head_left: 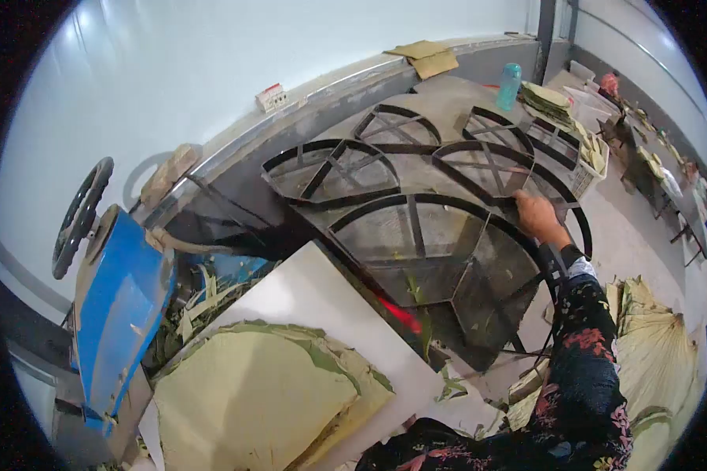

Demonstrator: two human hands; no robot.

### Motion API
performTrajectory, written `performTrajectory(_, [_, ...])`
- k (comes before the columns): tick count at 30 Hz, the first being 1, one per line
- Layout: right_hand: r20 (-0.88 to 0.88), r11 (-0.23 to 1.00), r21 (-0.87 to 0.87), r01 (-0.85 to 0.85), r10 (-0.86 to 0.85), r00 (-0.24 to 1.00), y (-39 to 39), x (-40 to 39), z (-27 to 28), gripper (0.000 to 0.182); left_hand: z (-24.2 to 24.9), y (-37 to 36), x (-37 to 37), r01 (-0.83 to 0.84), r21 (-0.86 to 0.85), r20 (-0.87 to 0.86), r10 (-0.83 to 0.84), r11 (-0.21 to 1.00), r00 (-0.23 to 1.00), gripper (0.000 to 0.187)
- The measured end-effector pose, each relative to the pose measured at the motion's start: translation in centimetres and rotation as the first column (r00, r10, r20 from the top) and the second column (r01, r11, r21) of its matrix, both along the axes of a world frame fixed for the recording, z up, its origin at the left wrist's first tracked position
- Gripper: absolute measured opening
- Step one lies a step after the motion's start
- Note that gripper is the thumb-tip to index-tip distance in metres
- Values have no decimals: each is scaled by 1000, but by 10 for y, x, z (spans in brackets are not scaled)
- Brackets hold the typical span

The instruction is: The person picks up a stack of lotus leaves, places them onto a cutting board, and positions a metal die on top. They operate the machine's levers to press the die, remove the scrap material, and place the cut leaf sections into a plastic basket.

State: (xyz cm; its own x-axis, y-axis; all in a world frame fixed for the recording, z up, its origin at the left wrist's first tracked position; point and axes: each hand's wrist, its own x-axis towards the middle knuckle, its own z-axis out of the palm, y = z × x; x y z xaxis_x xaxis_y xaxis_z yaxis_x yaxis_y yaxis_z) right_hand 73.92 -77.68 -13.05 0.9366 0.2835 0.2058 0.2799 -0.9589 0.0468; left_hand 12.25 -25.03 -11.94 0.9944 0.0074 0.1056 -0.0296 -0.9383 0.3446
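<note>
My right hand (540, 220) is closed on the edge of a black fan-shaped metal frame (412, 224), at its upper right side. This large frame has inner crossbars and lies on a dark table, with green leaf scraps (415, 294) by it. Just beyond my fingers sits another black metal frame (483, 169) with a curved rim. Nearer to me, a stack of pale green dried leaves (251, 392) with a rounded edge rests on a white board (291, 294). My left hand does not show; only dark flowered cloth appears at the bottom edge.
A blue machine (122, 306) with a black handwheel (82, 218) stands at left. More frames, a teal bottle (508, 86) and a leaf stack (546, 102) are at the back. Large pleated leaves (656, 345) lie at right, and a white basket (585, 180) stands beyond the table.
</note>
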Motion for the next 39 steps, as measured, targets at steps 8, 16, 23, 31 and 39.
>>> performTrajectory(8, [-70,925,373,-67,100,993,86,-147,21,45,9,-4,7,-156,-152,-143,134,976,981,50])
performTrajectory(16, [-235,994,99,55,-30,972,87,-146,-17,50,19,-4,8,-128,-111,-98,118,985,988,63])
performTrajectory(23, [-63,940,334,-66,92,994,69,-118,-43,45,0,-5,-1,-105,-120,2,106,987,994,71])
performTrajectory(31, [23,639,321,-699,733,680,260,-269,50,29,-9,-3,-7,-71,-96,193,89,993,977,64])
performTrajectory(39, [-293,537,301,-788,838,460,428,-394,93,26,-30,-2,-10,-69,-206,202,111,976,973,71])
